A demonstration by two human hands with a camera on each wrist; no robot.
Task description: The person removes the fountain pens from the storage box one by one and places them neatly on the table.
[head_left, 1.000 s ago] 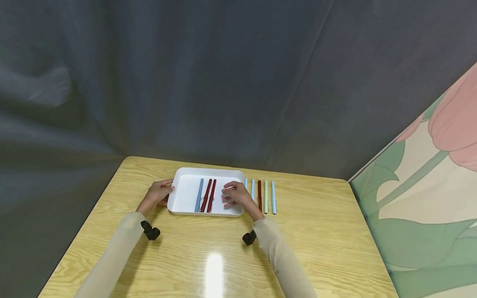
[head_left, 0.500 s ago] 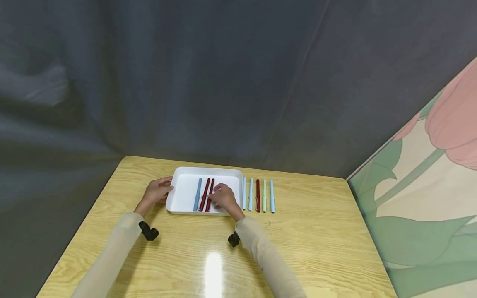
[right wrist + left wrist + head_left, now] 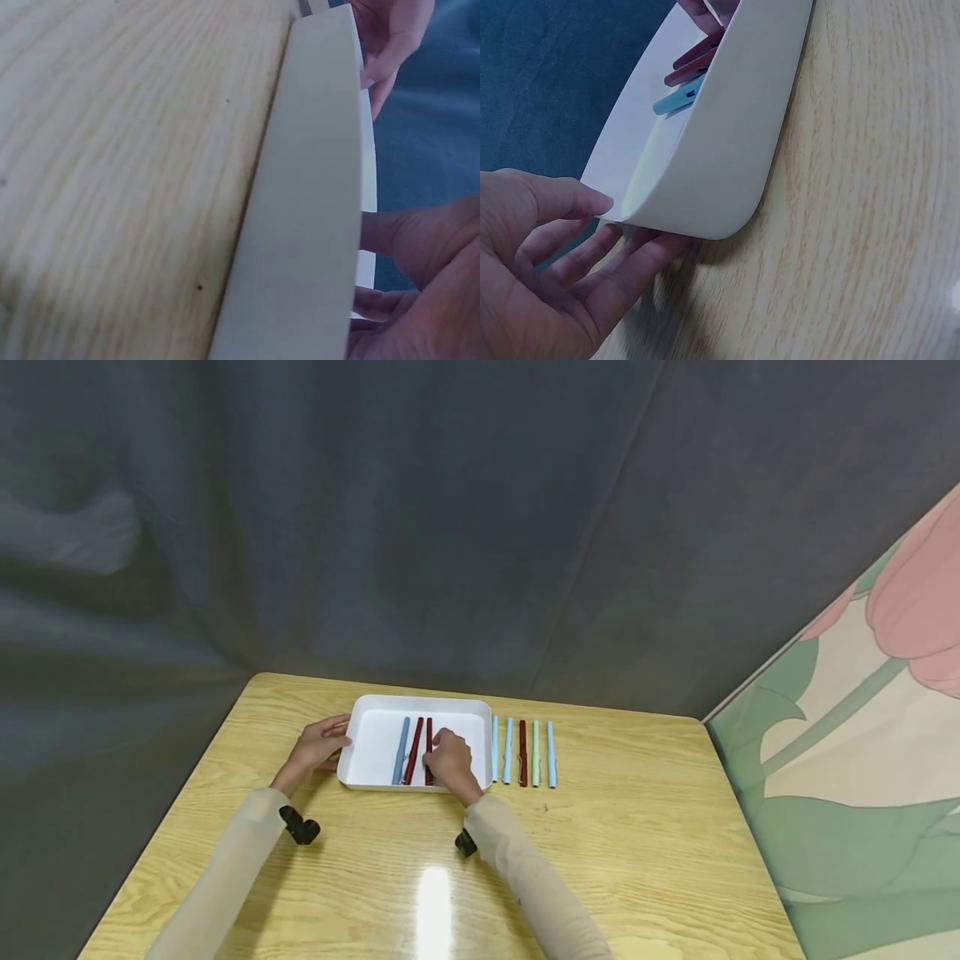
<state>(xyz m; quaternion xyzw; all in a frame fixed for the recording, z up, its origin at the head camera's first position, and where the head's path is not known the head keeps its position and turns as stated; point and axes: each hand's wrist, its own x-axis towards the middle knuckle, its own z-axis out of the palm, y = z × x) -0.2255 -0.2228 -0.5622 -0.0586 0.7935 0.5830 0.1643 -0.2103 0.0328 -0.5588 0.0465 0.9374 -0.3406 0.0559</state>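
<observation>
The white tray (image 3: 375, 735) lies near the table's far edge. My left hand (image 3: 311, 750) grips its left end; in the left wrist view the thumb is on the rim, fingers against the outer wall. Inside lie a grey-blue pen (image 3: 401, 752) and a dark red pen (image 3: 413, 752), side by side. My right hand (image 3: 452, 758) reaches into the tray and pinches a second dark red pen (image 3: 430, 739) near its lower end. In the right wrist view the tray's front wall (image 3: 307, 187) hides those fingertips.
Right of the tray, a row of pens lies on the wooden table (image 3: 637, 827): two pale blue ones (image 3: 508, 752), a dark red one (image 3: 522, 753), a pale green one (image 3: 536, 754) and a light blue one (image 3: 552, 754). A dark curtain (image 3: 450, 527) hangs behind.
My right hand has moved left from the tray's right side onto the right-hand dark red pen. That pen now stands straighter and its lower end is farther from its neighbour. My left hand has stayed put.
</observation>
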